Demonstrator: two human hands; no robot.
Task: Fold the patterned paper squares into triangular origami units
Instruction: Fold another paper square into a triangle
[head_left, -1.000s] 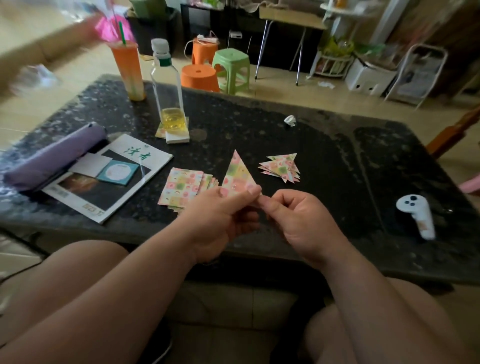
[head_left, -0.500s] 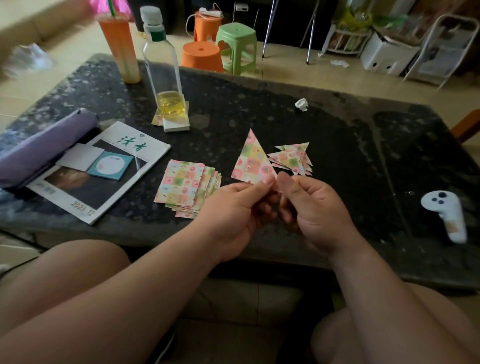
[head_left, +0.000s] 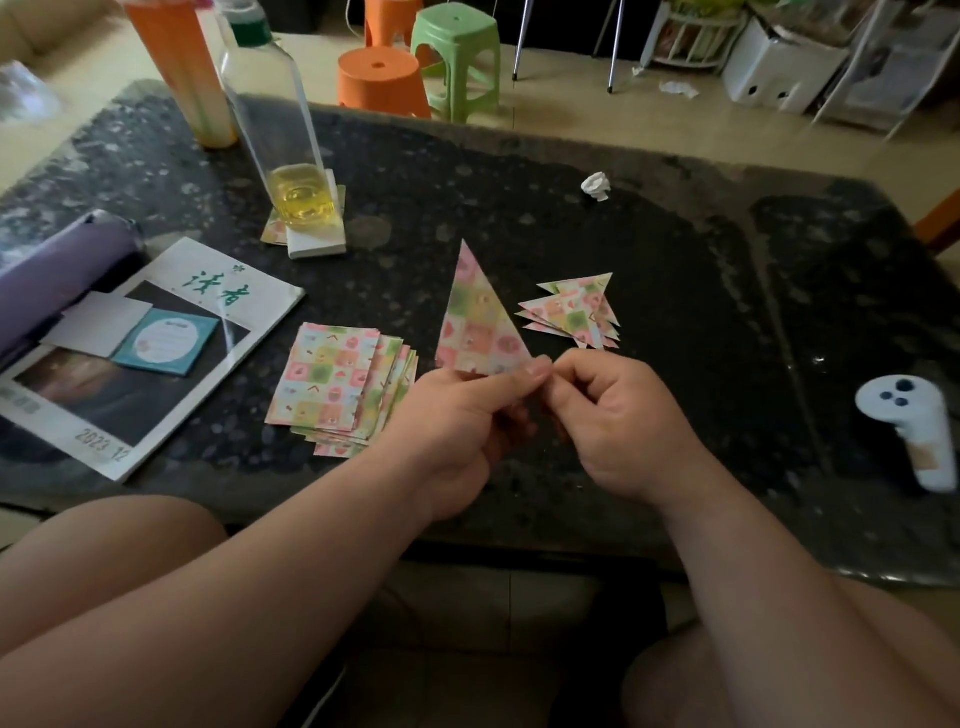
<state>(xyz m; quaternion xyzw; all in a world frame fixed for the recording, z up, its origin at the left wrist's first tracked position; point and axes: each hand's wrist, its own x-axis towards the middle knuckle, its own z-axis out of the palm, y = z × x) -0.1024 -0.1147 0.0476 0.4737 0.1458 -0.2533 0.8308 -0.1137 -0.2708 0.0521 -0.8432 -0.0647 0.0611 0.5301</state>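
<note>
A patterned paper folded into a tall triangle stands point-up above the table. My left hand pinches its lower edge, and my right hand pinches its lower right corner, fingertips of both hands touching. To the left, a stack of flat patterned paper squares lies fanned on the dark table. Just right of the held triangle lies a small pile of folded triangular units.
The dark stone table carries a magazine with cards on it, a purple roll, a clear bottle, an orange drink cup, a crumpled paper scrap and a white controller. Plastic stools stand beyond.
My head has tilted down and closer, so the table sits higher in view. Both hands have kept hold of the folded triangle, the right fingers shifting along its lower corner.
</note>
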